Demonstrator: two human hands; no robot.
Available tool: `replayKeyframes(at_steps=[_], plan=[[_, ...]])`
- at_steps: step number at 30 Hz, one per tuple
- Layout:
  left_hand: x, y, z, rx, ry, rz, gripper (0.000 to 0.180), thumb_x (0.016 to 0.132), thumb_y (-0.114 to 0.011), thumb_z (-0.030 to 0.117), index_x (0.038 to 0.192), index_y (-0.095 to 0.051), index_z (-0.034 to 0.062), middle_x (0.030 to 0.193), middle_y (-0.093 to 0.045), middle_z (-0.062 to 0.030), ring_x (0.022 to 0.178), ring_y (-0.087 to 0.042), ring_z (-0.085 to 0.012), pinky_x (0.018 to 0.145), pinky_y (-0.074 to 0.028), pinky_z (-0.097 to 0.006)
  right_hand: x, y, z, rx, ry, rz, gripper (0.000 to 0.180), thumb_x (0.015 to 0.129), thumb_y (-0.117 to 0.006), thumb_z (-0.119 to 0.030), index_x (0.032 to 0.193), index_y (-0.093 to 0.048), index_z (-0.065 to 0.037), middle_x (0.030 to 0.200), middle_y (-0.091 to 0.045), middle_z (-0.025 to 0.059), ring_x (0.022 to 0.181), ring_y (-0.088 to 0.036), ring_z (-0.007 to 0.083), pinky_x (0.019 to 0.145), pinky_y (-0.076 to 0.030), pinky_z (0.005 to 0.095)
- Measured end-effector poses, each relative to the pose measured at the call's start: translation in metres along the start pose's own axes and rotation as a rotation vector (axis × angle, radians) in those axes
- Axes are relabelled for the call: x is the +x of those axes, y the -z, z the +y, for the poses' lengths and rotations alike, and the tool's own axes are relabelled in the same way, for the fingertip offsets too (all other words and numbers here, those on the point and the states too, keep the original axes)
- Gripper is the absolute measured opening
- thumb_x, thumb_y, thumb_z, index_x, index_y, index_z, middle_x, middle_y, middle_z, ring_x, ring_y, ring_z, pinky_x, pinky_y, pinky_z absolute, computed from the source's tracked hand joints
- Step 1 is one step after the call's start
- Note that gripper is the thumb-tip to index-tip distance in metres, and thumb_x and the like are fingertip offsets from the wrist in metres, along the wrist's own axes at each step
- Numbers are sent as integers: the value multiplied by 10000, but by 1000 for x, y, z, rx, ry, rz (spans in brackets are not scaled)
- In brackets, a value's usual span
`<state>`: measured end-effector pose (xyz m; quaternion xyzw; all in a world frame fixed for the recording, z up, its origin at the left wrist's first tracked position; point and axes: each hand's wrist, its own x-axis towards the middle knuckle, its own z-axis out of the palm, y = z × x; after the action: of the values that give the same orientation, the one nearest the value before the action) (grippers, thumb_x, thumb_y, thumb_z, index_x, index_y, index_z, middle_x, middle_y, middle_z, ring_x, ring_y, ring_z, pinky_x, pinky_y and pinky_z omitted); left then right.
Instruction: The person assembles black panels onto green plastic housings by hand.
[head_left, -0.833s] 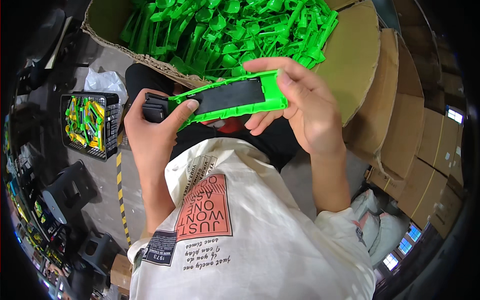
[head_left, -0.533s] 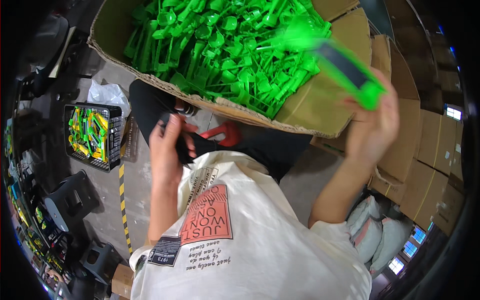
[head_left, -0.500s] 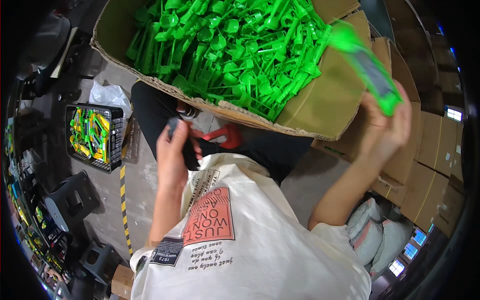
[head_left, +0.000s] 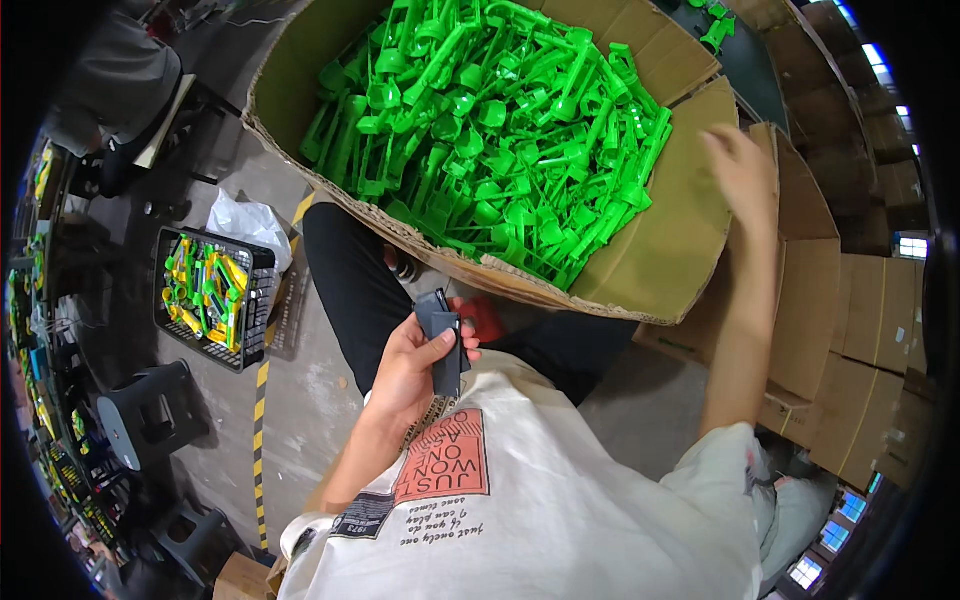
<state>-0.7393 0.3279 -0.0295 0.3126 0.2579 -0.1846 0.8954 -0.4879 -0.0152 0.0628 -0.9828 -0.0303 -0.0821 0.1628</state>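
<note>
A: Progress, as far as visible?

B: Judged well short of complete. Inside the large open cardboard carton (head_left: 690, 225), a deep heap of loose bright-green plastic parts (head_left: 490, 140). Dark flat rectangular plates (head_left: 446, 322) in the left hand (head_left: 403, 370), just on the near side of the carton, joined to no green part. Left of the carton, a black mesh crate (head_left: 262, 300) of mixed green and yellow parts (head_left: 205, 290); whether finished work, cannot tell.

A: Condition of the hands?

B: Left: fingers curled, thumb pressed across the plates, grip firm by appearance. Right hand (head_left: 743, 175): blurred, loosely spread, fingers half bent, nothing seen in grasp; by the carton's right flap, contact not confirmable.

A: Count?

B: Carton with the heap: one. Plates: apparently at least two, overlapped; exact number obscured. Green parts in the carton: beyond counting. Crate: one, contents too tangled to number. White plastic bag (head_left: 248, 225), left of the carton: one. Grey stools (head_left: 150, 415), lower left of the carton: two.
</note>
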Motion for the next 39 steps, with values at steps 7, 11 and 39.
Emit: replayKeyframes(at_steps=[7, 11, 39], plan=[[-21, -1, 15, 76, -92, 146, 296, 755, -698, -31, 1025, -587, 19, 856, -654, -75, 740, -639, -167, 690, -540, -318, 32, -160, -198, 112, 587, -525, 466, 867, -592, -315, 1287, -485, -142, 962, -662, 200, 894, -629, 369, 779, -494, 466], [-27, -4, 13, 184, -104, 130, 307, 732, -709, -16, 1018, -608, 33, 884, -638, -30, 827, -603, -129, 789, -478, -284, 24, -252, -223, 190, 581, -507, 643, 856, -599, -403, 1383, -398, -93, 1057, -623, 253, 998, -590, 392, 837, -477, 470], [-3, 9, 60, 104, -388, 248, 254, 730, -718, -28, 922, -568, 46, 811, -601, -18, 711, -583, -109, 676, -490, -246, 0, -219, -125, -1, 432, -714, 323, 782, -623, -292, 994, -609, -49, 935, -654, 192, 914, -620, 377, 769, -501, 467]])
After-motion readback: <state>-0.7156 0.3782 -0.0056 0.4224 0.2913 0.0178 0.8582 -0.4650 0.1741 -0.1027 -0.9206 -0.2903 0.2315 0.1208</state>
